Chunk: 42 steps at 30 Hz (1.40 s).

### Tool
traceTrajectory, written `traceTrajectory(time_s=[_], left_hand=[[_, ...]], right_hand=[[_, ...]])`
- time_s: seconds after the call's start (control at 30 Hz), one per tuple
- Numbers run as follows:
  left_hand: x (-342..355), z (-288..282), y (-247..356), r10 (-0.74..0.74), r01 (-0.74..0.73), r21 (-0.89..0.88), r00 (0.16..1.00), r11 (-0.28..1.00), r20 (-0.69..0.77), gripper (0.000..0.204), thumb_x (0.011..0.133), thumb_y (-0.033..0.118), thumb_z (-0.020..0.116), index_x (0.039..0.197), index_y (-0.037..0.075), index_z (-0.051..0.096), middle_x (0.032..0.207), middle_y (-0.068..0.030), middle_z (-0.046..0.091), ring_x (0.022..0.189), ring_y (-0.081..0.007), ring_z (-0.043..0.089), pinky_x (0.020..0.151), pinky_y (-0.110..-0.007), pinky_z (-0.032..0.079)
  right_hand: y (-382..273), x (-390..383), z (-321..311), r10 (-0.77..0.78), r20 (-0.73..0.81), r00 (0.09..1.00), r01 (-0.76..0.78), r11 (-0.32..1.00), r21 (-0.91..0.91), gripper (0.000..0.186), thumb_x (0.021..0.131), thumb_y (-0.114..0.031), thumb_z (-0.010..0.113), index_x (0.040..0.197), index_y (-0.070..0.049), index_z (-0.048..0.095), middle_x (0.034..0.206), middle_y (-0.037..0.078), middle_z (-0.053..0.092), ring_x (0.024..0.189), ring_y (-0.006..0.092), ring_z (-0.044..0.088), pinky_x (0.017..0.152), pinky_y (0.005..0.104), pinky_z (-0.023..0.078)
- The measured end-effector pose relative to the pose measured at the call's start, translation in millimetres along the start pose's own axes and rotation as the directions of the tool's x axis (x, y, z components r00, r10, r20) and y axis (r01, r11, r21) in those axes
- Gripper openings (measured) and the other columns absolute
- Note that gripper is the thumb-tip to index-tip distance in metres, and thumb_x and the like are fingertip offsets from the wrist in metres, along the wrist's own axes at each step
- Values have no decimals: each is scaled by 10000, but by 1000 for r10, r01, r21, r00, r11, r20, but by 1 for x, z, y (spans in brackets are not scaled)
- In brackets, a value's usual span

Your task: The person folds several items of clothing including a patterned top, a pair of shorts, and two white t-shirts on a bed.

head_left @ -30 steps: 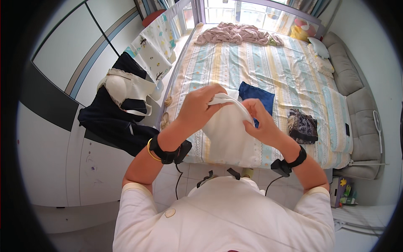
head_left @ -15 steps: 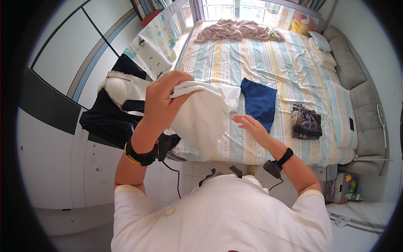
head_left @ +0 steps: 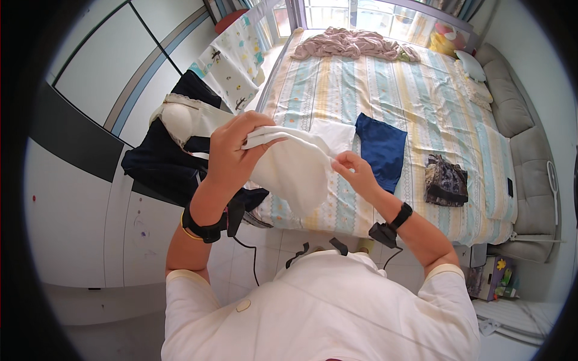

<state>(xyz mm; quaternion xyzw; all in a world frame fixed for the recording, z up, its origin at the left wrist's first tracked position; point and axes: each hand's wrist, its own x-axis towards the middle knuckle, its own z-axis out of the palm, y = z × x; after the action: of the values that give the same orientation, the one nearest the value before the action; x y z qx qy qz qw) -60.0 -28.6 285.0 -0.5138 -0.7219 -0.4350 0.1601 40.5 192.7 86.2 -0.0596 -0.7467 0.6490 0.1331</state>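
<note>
A soft white garment point(head_left: 292, 171) hangs in front of me above the near left edge of the bed; its exact kind does not show. My left hand point(head_left: 233, 147) is closed on its bunched upper edge. At the opposite end of that edge, the fingers of my right hand point(head_left: 359, 173) pinch the fabric. Just beyond the garment a white cloth point(head_left: 335, 133) lies flat on the bed, partly hidden by it. Beside that cloth lies a dark blue satiny garment point(head_left: 382, 150). Farther right sits a folded dark patterned garment point(head_left: 446, 182).
To my left, a cream bra point(head_left: 178, 122) and dark clothes point(head_left: 153, 159) lie in a heap by the white wardrobe point(head_left: 78, 210). A crumpled pink blanket point(head_left: 355, 45) is at the far end of the striped bed point(head_left: 313, 78). A grey padded backrest point(head_left: 533, 159) lines the right side.
My right hand, open and apart from the garment before, has now closed on its right edge. The garment has shifted down slightly, uncovering more of the white cloth on the bed.
</note>
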Motion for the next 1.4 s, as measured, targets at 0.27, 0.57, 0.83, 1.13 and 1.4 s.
traceTrajectory(time_s=[0.27,0.57,0.83,1.13,1.4], left_hand=[[-7,-12,-10,-57,56,-7,998,998,-25,159,720,36,700,829,15,587,733,-51,587,639,-119,537,601,-221,434],[-8,-22,-10,121,-113,-86,988,990,98,222,647,72,751,807,12,608,708,-68,593,571,-167,533,516,-243,411],[-13,-33,-11,209,-193,-136,971,972,113,247,627,121,766,787,16,609,672,-61,596,538,-145,517,490,-229,395],[-13,-33,-11,164,-160,-63,984,985,62,213,643,69,759,778,11,604,673,-55,596,552,-132,526,507,-220,405],[-16,-34,-16,21,-18,58,998,998,-54,144,706,39,722,794,8,612,693,-47,604,599,-94,533,564,-205,425]], right_hand=[[8,-17,-17,344,23,939,-240,606,759,116,884,-131,478,916,-43,546,866,38,578,798,129,573,768,275,455],[-28,-21,17,361,463,809,-587,515,625,300,892,-176,456,1167,-57,467,1013,24,603,858,111,590,731,255,480],[-25,-31,29,459,322,828,-542,508,670,374,894,-213,508,1228,-67,421,982,22,594,902,124,586,778,272,468],[-28,-40,10,291,525,800,-593,249,766,208,921,-294,462,984,-101,506,817,-52,541,775,80,540,737,270,455],[-39,-65,-16,134,356,925,-380,282,881,151,919,-254,510,890,-107,524,736,-37,476,744,92,480,745,265,395]])
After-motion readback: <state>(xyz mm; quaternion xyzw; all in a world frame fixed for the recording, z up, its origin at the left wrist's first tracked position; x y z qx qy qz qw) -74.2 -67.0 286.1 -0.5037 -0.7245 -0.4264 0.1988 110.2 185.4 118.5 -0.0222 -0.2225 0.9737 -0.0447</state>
